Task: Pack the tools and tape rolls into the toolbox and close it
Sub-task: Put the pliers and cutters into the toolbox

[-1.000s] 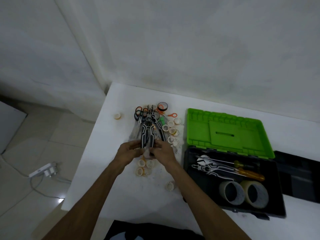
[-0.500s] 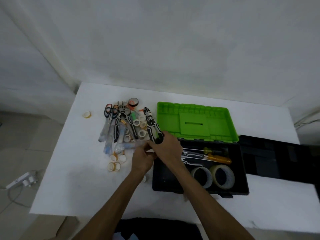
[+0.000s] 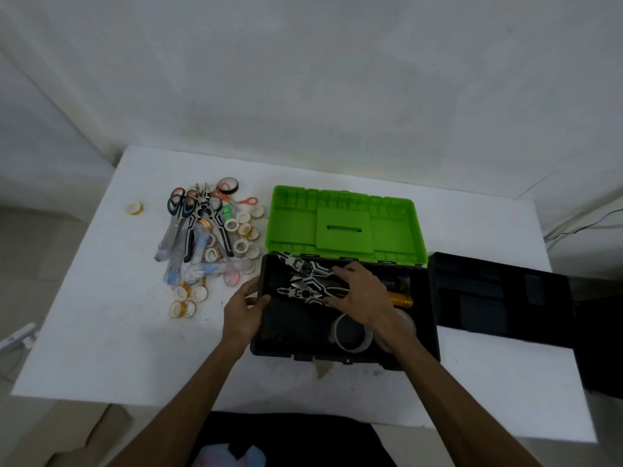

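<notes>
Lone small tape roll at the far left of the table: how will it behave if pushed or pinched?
The small yellowish tape roll appears to lie flat on the white table, so a push would probably slide it rather than roll it. It looks light for its size, so it may skid away easily. Its open ring shape should suit a rim pinch, though it might flex slightly.

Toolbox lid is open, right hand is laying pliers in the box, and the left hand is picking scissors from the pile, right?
Not quite. In the head view the left hand grips the toolbox rim; the scissors lie untouched. Lid open, right hand on the pliers: correct.
</notes>
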